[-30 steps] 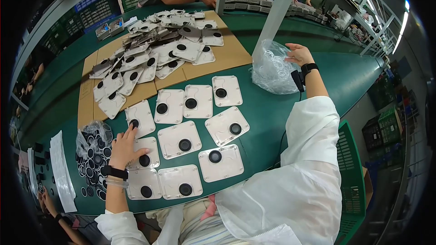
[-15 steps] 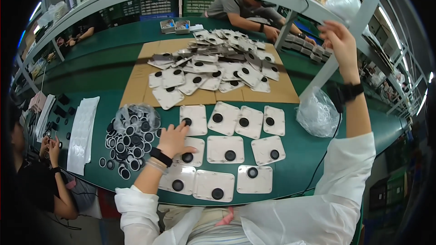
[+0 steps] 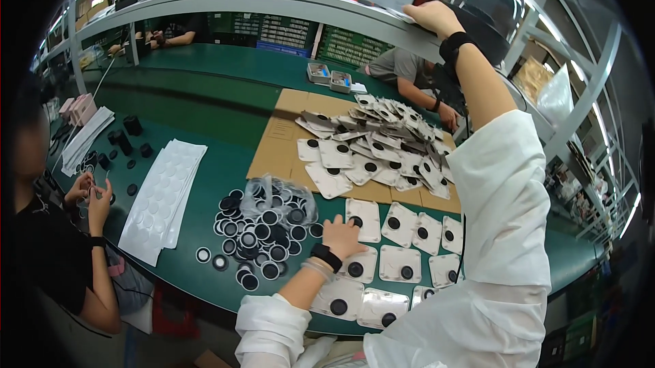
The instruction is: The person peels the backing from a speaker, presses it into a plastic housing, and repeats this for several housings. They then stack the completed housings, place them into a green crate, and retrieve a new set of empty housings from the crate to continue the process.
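My left hand (image 3: pixel 343 238) lies with fingers spread over the white square plates, its fingertips at the black round disc (image 3: pixel 355 220) on one plate (image 3: pixel 368 230). Other plates in the rows (image 3: pixel 400 257) each bear a similar disc. My right hand (image 3: pixel 437 18) is raised to the overhead shelf (image 3: pixel 273 1), fingers drawn together at its edge; what they hold, if anything, cannot be made out. Left of my left hand sits a heap of black ringed discs (image 3: pixel 263 237), partly under a clear plastic bag (image 3: pixel 274 195).
Beyond the rows, a cardboard sheet (image 3: pixel 276 143) carries a large pile of plates (image 3: pixel 382 139). White sticker sheets (image 3: pixel 160 197) lie on the green table at left, near a co-worker's hands (image 3: pixel 92 190). A dark glossy rounded object (image 3: pixel 484 6) stands by my right hand.
My right hand has moved left and up from beside the shelf post to the shelf. The view has swung so the table appears shifted right. My left hand stays over the same plates.
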`<action>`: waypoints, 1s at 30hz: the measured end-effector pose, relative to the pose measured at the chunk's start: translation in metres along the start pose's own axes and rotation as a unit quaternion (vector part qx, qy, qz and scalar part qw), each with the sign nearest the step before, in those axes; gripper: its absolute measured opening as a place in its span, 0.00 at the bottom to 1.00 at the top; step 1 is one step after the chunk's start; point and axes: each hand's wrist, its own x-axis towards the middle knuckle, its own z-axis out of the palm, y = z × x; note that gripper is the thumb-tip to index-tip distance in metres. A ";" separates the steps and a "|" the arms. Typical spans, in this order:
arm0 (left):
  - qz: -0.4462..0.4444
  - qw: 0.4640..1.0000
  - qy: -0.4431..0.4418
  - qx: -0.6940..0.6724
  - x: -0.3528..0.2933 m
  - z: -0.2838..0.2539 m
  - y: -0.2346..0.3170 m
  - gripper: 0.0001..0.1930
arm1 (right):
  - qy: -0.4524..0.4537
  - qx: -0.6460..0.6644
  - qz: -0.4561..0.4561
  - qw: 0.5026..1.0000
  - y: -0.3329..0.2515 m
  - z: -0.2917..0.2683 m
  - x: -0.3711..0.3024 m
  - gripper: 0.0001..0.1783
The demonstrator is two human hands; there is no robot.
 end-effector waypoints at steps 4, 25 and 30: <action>0.002 1.000 0.007 0.000 -0.003 -0.001 0.001 0.31 | -0.009 -0.064 0.058 0.996 -0.018 0.018 0.018 0.31; 0.012 0.999 0.030 -0.024 -0.004 0.005 -0.005 0.27 | 0.019 -0.037 0.112 0.993 -0.012 0.035 0.033 0.35; 0.025 0.999 0.012 -0.022 0.001 0.004 0.004 0.27 | 0.100 0.027 -0.012 0.995 0.068 -0.035 0.016 0.33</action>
